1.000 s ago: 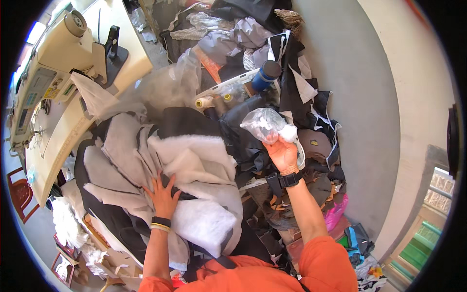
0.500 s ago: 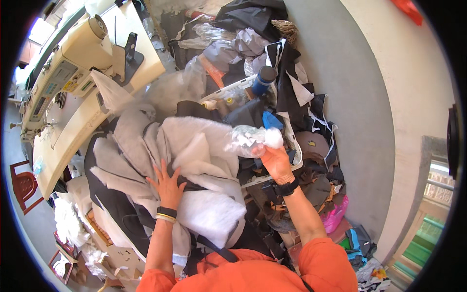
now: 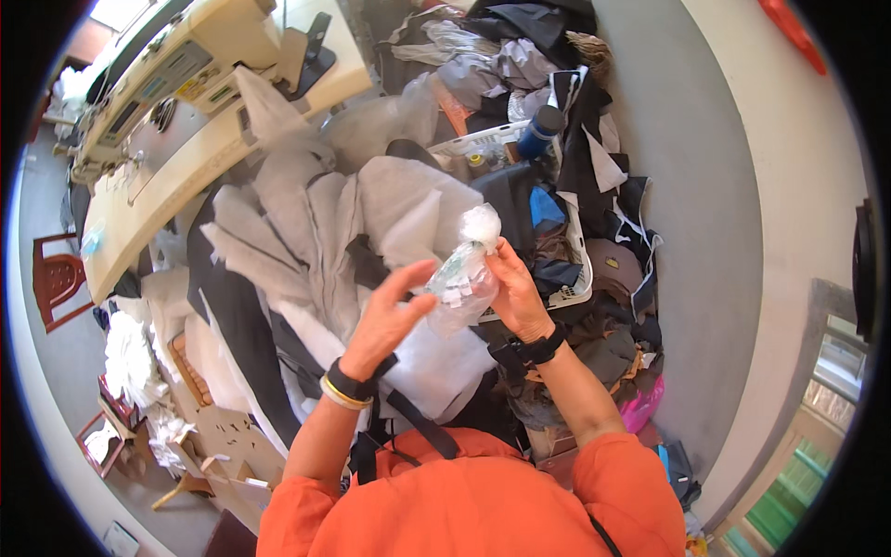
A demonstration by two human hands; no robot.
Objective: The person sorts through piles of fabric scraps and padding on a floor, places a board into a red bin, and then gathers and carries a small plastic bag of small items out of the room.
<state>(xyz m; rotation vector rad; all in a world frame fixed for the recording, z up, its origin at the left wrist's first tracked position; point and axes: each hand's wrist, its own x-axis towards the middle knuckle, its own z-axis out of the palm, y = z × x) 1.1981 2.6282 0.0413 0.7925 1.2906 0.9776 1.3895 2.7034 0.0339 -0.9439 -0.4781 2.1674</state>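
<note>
Plastic bag (image 3: 461,290) stays in the right hand (image 3: 518,299); the left hand (image 3: 382,323), grip empty, has left the padding (image 3: 418,200).

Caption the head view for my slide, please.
Right hand holding a clear plastic bag, left hand close by, over pale fluffy fabric.

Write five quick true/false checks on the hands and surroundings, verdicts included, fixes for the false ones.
1. The right hand holds the clear bag. True.
2. The left hand is clenched in a fist. False: the left hand is open beside the clear bag.
3. A blue bottle is at the far end of the white basket. True.
4. Only the right wrist bears a black band. False: the left wrist has a black band too.
5. The sewing machine is on the person's right. False: the sewing machine is on the left.
</note>
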